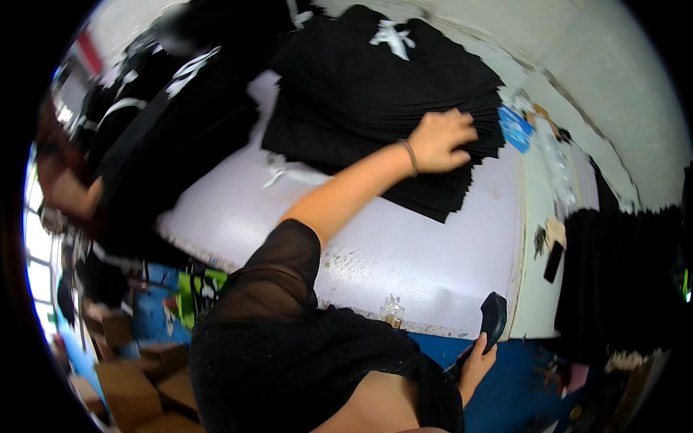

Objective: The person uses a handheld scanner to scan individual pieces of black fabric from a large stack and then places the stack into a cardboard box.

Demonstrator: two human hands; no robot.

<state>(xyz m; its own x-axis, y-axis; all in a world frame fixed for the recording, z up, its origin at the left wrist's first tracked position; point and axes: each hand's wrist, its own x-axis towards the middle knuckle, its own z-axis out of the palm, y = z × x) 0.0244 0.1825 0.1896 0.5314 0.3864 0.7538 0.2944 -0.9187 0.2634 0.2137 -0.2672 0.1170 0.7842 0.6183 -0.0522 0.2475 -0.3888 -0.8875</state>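
A stack of black cut fabric pieces (346, 108) with zigzag edges lies fanned out on the white tabletop (411, 238). A white fabric strip is tied in a bow (392, 39) at the stack's far end. My left hand (444, 142), with a dark band at the wrist, is over the stack's right part, palm down and fingers spread; whether it presses on the cloth I cannot tell. Low on the right, my right hand (477, 360) grips a black handheld device (492, 319) beside the table's near edge. Another white strip (300, 174) shows under the stack's near left edge.
Left of the stack, more black fabric (178, 146) with white ties hangs near another person's arm (76, 192). A blue packet (515, 129), clear plastic (557, 168) and a small black object (553, 262) lie at the right. Dark fabric (612, 281) hangs farther right. Cardboard boxes (130, 389) stand lower left.
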